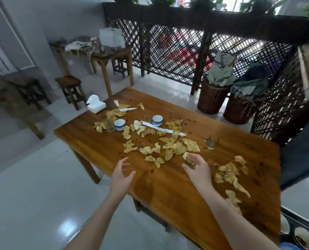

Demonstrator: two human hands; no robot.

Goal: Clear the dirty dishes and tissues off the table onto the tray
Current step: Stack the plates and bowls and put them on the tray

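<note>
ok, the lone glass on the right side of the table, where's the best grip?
Probably pinch the glass round its side wall, fingers coming from the near side. It stands upright with bare table around it, so the wall is free. The left hand is open; the right hand holds a small cup.

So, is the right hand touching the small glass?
Touching. The head view shows the right hand with its thumb and fingers curled round the small glass, with no gap between them.

Right hand [198, 168] gripping glass [190, 162], littered table [168, 186]
</note>
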